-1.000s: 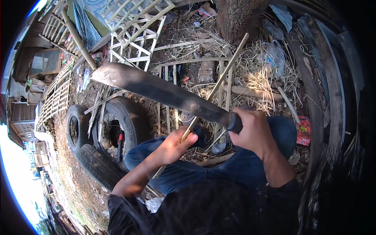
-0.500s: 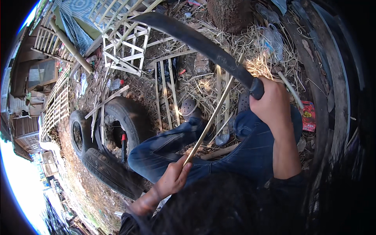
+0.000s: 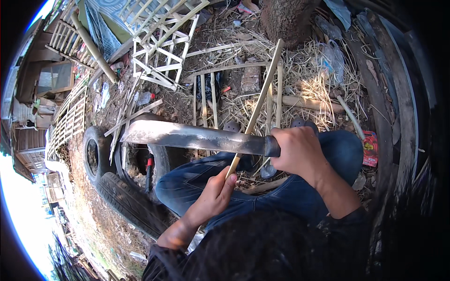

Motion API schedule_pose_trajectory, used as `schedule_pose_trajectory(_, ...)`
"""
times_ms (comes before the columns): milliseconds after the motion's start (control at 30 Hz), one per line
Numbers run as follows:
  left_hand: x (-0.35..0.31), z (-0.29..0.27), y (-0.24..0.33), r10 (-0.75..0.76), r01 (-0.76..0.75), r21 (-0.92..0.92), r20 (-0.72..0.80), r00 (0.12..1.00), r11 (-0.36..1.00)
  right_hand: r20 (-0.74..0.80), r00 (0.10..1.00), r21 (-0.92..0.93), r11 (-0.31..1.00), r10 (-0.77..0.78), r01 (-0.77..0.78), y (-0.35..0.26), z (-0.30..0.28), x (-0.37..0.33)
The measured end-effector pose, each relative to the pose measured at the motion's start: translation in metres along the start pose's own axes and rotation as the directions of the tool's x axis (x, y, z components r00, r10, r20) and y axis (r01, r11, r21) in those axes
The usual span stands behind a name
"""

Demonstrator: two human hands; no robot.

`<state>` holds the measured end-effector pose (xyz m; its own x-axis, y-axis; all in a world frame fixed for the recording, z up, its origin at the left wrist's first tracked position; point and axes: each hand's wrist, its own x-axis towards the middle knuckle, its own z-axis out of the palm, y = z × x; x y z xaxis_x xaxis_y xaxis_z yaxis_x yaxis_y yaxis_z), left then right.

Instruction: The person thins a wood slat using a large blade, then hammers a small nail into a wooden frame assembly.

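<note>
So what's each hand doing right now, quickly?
Left hand: closed, holding a thin bamboo strip.
Right hand: closed around the handle of a big knife, its blade crossing the strip.

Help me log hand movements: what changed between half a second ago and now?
The right hand's grip brought the machete down and leftward in view, its blade now crossing the pale strip nearer the left hand's grip. Nothing was taken up or released; the tyres stayed put.
</note>
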<state>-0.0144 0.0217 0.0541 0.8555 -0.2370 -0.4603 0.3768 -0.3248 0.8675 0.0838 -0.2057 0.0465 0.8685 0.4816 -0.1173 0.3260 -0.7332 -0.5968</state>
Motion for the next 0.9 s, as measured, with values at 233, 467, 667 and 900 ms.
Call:
schedule_pose_trajectory(233,-0.038,0.009,-0.012,-0.106,0.095,0.205,0.044,0.993,0.974,-0.376,0.876,0.077,0.952,0.302,-0.295,0.044,-0.029,0.014)
schedule_pose_trajectory(467,-0.058,-0.013,-0.047,-0.153,0.143,-0.099,-0.102,0.983,0.985,-0.510,0.763,0.298,0.913,0.398,-0.277,0.054,-0.040,0.001)
schedule_pose_trajectory(667,-0.022,-0.018,-0.039,-0.054,0.053,-0.025,-0.046,0.997,0.998,-0.349,0.933,0.083,0.994,0.092,-0.067,0.019,-0.010,0.001)
schedule_pose_trajectory(900,-0.023,0.002,-0.028,0.000,0.004,0.076,-0.051,0.999,0.997,-0.035,0.989,0.030,0.989,-0.145,0.146,0.000,0.005,0.004)
